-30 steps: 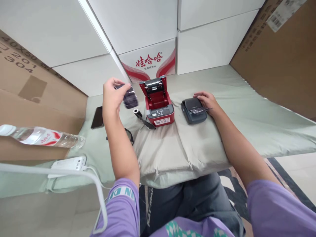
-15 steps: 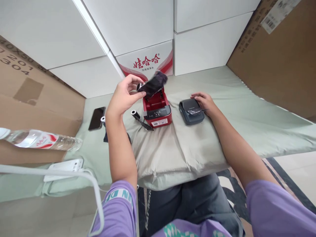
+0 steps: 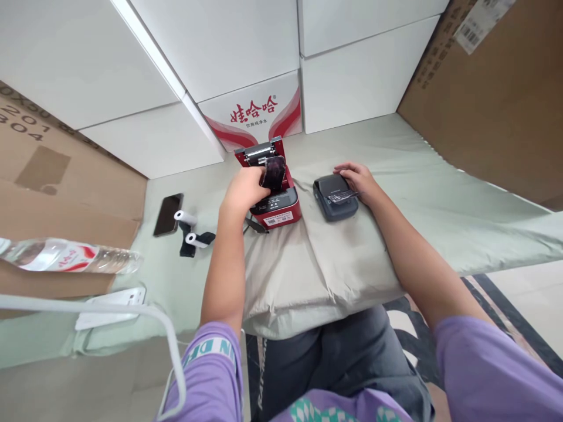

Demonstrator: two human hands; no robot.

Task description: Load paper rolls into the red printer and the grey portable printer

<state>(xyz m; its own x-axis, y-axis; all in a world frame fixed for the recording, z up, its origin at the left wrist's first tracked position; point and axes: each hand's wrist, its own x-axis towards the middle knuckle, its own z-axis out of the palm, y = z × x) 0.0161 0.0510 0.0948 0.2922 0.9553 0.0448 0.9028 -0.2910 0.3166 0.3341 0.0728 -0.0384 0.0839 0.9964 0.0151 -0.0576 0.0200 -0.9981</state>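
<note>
Clamping dark strip (image 3: 275,169) in left hand (image 3: 247,187), over open red printer (image 3: 282,206), centre frame. Touching dark grey device (image 3: 329,189) with right hand (image 3: 357,177), right of centre; can't tell if gripping.

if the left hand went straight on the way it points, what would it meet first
The left hand would likely meet the raised lid of the open red printer first, though depth is unclear.

Wears purple shirt (image 3: 492,357) w/ teal/wht checks (image 3: 319,411), lettered L slv band (image 3: 212,348), dk-gray trousers (image 3: 338,366).
</note>
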